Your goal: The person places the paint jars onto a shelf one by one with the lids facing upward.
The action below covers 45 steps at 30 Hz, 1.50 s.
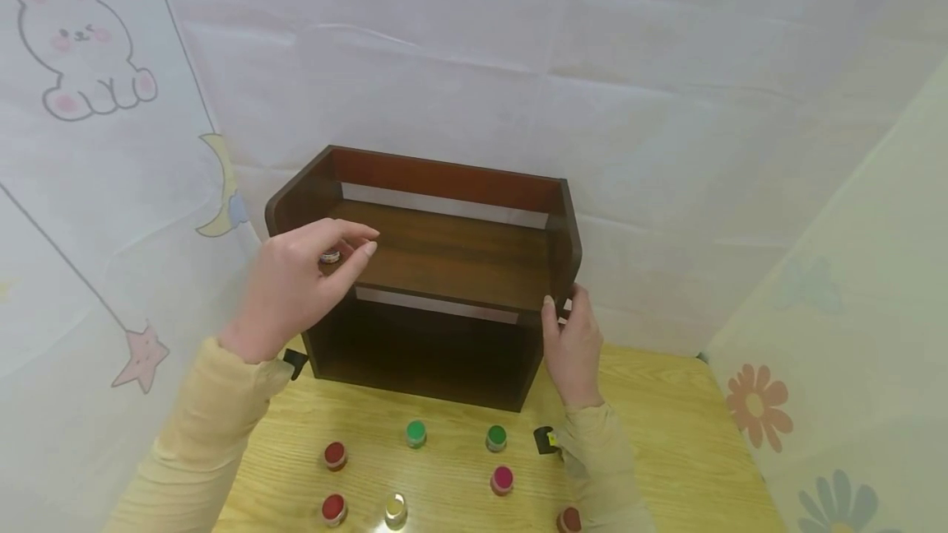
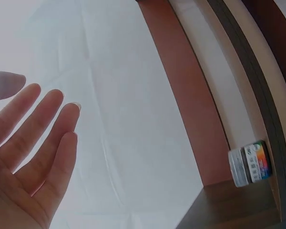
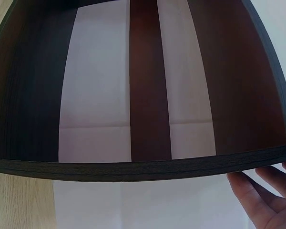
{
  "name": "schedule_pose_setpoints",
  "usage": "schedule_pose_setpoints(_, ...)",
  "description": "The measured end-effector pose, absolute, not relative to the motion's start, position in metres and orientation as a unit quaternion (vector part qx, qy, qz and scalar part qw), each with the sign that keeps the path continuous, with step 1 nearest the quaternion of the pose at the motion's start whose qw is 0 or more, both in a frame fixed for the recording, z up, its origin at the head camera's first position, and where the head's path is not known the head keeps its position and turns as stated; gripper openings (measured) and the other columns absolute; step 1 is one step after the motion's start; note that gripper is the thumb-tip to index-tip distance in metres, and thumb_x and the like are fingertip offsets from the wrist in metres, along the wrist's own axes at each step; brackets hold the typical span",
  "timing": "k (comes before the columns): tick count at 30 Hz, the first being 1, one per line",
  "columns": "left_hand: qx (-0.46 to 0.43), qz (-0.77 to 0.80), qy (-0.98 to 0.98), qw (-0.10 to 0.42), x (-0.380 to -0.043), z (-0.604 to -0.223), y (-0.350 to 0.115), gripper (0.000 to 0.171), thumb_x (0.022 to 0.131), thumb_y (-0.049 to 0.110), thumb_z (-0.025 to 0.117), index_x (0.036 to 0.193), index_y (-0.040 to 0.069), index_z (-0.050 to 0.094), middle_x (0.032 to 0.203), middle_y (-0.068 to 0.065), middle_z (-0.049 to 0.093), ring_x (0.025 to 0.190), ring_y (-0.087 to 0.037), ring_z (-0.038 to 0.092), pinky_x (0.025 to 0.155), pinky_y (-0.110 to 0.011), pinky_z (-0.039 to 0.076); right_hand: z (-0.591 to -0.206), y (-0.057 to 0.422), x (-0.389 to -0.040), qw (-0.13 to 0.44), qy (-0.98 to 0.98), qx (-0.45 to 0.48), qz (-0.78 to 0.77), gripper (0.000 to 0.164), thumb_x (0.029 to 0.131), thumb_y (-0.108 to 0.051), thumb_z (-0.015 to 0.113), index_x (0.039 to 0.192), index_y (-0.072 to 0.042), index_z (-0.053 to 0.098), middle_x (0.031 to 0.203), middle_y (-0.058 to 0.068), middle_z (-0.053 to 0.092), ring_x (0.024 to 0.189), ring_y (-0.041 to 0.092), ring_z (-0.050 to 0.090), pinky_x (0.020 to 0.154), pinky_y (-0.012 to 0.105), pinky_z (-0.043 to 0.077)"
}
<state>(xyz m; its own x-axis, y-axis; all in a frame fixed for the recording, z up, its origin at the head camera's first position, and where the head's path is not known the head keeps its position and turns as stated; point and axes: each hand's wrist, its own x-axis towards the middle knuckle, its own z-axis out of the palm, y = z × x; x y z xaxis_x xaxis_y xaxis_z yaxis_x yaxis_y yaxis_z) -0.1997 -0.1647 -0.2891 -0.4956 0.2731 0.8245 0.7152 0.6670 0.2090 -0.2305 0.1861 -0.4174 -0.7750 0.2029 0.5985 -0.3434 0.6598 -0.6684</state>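
A dark brown two-tier wooden shelf [image 1: 444, 266] stands at the back of the table. My left hand [image 1: 296, 278] hovers over the left part of its upper board. Its fingers [image 2: 62, 162] are spread loosely, with nothing between them. A small paint jar with a colourful label [image 2: 257, 162] lies on its side on that board, near the left end, and the hand partly covers it in the head view. At the opposite end, my right hand [image 1: 575, 352] rests against the right side panel [image 3: 181, 169], fingertips touching it from outside.
In front of the shelf, several small jars stand on the wooden table [image 1: 666, 426]: red [image 1: 335, 456], green [image 1: 416, 433], magenta [image 1: 502, 479] and yellow [image 1: 396, 508] among them. A brownish-red jar [image 1: 569, 519] is beside the right sleeve. White patterned curtains hang around.
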Motion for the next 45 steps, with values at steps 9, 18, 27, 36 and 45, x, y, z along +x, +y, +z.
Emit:
schedule_pose_setpoints(9,-0.330,-0.293,-0.802,0.402,-0.188,-0.294,-0.154,0.017,0.089,0.010,0.076,0.106,0.014,0.076,0.095,0.006,0.074,0.073,-0.009,0.067,0.062,-0.033,0.053,-0.416,0.186,-0.229,0.337,-0.845,0.045,0.414,0.037,0.104,-0.023,0.060,0.128,0.003,0.054,0.115,0.021,0.064,0.092,0.038,0.069,0.075,0.053,0.059)
schedule_pose_setpoints(18,-0.357,-0.306,-0.795,0.383,-0.174,-0.298,-0.146,0.017,0.090,0.014,0.075,0.107,0.012,0.076,0.096,0.006,0.074,0.076,-0.008,0.068,0.066,-0.031,0.055,-0.419,0.186,-0.230,0.344,-0.844,0.048,0.408,0.036,0.104,-0.024,0.060,0.127,0.003,0.054,0.113,0.020,0.065,0.090,0.037,0.069,0.074,0.053,0.059)
schedule_pose_setpoints(27,-0.363,-0.337,-0.808,0.318,-0.170,-0.324,-0.140,0.017,0.092,0.012,0.075,0.109,0.015,0.075,0.101,0.010,0.073,0.083,-0.003,0.066,0.068,-0.027,0.054,-0.419,0.186,-0.229,0.339,-0.845,0.047,0.412,0.036,0.104,-0.024,0.060,0.128,0.003,0.054,0.115,0.020,0.065,0.091,0.037,0.069,0.074,0.052,0.059)
schedule_pose_setpoints(36,-0.324,-0.364,-0.830,0.271,-0.180,-0.370,-0.135,0.016,0.092,0.014,0.077,0.107,0.018,0.075,0.095,0.014,0.070,0.078,-0.002,0.063,0.070,-0.027,0.056,-0.422,0.186,-0.230,0.336,-0.846,0.041,0.411,0.039,0.104,-0.026,0.059,0.132,0.001,0.054,0.118,0.018,0.065,0.093,0.036,0.068,0.075,0.051,0.059)
schedule_pose_setpoints(45,-0.278,-0.395,-0.855,0.188,-0.192,-0.402,-0.134,0.010,0.097,0.024,0.073,0.107,0.024,0.075,0.094,0.012,0.071,0.073,0.000,0.062,0.067,-0.027,0.056,-0.422,0.186,-0.229,0.335,-0.847,0.041,0.411,0.038,0.105,-0.027,0.058,0.132,-0.001,0.054,0.118,0.017,0.065,0.093,0.034,0.069,0.075,0.048,0.059)
